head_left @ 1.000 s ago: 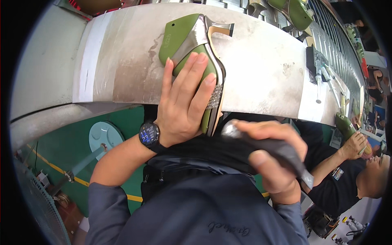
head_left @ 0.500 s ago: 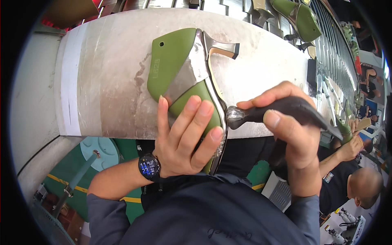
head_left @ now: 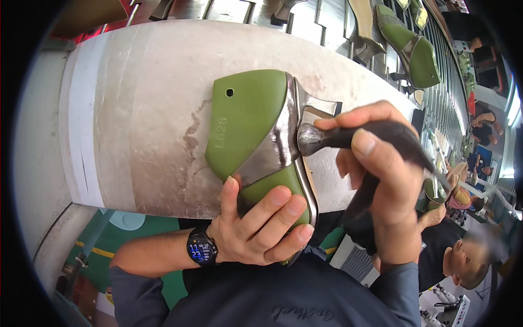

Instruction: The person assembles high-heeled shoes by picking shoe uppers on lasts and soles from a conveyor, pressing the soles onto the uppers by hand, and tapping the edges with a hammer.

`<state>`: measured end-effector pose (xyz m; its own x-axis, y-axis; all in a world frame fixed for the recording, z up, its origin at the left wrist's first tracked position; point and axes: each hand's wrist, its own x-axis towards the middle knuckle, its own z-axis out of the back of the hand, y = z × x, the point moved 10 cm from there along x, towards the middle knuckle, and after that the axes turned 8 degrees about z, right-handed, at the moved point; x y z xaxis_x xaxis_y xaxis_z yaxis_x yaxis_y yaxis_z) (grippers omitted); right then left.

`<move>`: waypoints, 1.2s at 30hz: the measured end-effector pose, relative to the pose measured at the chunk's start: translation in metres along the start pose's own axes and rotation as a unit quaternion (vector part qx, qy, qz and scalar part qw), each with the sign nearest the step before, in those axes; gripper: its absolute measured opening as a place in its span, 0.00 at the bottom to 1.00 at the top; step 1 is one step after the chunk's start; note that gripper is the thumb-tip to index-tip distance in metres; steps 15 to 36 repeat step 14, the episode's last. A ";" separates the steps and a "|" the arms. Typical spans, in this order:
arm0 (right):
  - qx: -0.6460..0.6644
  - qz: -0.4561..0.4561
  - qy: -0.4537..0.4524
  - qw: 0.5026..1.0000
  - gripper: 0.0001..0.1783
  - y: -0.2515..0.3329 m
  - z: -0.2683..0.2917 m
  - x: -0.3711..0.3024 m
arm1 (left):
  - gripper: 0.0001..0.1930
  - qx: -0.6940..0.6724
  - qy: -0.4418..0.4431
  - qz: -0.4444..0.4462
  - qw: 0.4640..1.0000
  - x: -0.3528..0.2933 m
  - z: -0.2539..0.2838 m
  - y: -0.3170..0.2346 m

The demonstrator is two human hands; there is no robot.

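A high-heeled shoe (head_left: 277, 148) with a shiny metallic upper lies on its side on a green last (head_left: 245, 103), its heel pointing right. My left hand (head_left: 253, 231), wearing a watch, is closed round the toe part, fingers spread over the green last and thumb against its left side. My right hand (head_left: 389, 169) grips a dark shoemaker's hammer (head_left: 348, 137) by its head. The hammer's round metal face touches the shoe's sole edge near the heel. Its handle points down below my fingers. The toe is partly hidden by my left hand.
A worn pale work surface (head_left: 147, 120) curves beneath the shoe. Past its far edge runs a slatted metal conveyor (head_left: 327, 30) with more shoes on green lasts (head_left: 417, 57). At the right, a co-worker (head_left: 452, 256) in black handles another green last.
The shoe sits lower and slightly right in view, along with my left hand. The hammer face has shifted along the sole edge from mid-sole toward the heel.
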<state>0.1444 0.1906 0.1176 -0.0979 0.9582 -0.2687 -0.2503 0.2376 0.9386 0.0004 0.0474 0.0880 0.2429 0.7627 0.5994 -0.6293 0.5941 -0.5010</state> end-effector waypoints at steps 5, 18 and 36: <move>-0.054 0.026 0.096 0.994 0.17 0.015 -0.008 0.026 | 0.24 0.011 -0.015 0.007 1.000 0.002 0.000 0.003; -0.045 0.020 0.172 0.984 0.18 0.007 -0.006 0.019 | 0.26 0.037 -0.021 -0.005 0.999 0.003 -0.003 0.000; -0.045 0.020 0.172 0.984 0.18 0.007 -0.006 0.019 | 0.26 0.037 -0.021 -0.005 0.999 0.003 -0.003 0.000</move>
